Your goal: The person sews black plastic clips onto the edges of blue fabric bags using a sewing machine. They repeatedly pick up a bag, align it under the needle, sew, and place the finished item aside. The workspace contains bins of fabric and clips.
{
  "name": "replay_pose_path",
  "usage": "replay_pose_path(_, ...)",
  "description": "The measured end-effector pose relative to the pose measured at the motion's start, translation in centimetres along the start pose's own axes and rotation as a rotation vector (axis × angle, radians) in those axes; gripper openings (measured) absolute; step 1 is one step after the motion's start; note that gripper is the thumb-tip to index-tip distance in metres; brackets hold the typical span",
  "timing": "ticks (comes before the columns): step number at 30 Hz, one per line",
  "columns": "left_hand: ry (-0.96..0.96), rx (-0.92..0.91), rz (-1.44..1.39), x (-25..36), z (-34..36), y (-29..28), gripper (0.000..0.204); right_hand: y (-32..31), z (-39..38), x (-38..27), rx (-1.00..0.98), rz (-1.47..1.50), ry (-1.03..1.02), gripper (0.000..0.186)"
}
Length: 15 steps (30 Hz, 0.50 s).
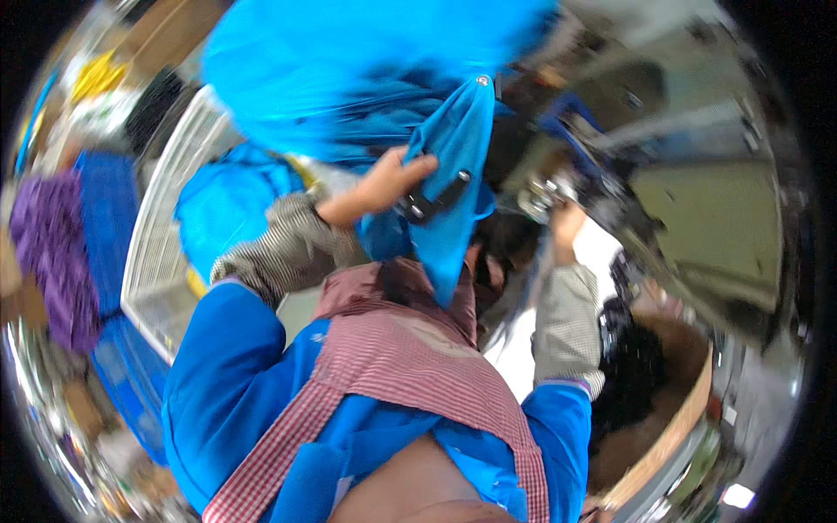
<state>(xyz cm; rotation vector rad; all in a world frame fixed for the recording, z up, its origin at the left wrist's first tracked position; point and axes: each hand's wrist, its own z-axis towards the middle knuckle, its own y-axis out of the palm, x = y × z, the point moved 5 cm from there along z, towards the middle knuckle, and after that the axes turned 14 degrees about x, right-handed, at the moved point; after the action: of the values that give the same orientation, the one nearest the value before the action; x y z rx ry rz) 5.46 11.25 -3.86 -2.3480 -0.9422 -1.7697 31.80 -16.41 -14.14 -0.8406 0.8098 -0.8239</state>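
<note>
My left hand [379, 187] is closed on a hanging fold of bright blue fabric [453, 144], thumb on top. A small black piece with shiny spots [440, 199] lies against the fabric just beside the fingers; its kind is unclear. A round metal snap or eyelet [482, 81] shows at the top of the fold. My right hand [568, 228] is at a shiny metal part [545, 193] of a machine, and blur hides how its fingers lie. More blue fabric [349, 61] is heaped beyond my left hand.
A white plastic basket [139, 270] at left holds more blue fabric [235, 196]. Further left are purple cloth [59, 248] and blue crates [109, 227]. A pale green panel [711, 235] stands at right. Below it is an open cardboard box [676, 436] with dark material [636, 375].
</note>
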Motion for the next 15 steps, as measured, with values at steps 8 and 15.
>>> replay_pose_path(8,0.209,0.472,0.737,21.8,-20.9,-13.2,0.057,1.9,0.1,3.5,-0.113,0.413,0.191,0.019)
replay_pose_path(15,0.364,0.486,1.754,12.5,-23.4,-12.3,0.036,1.7,0.2,1.0,-0.072,0.733,0.258,0.009)
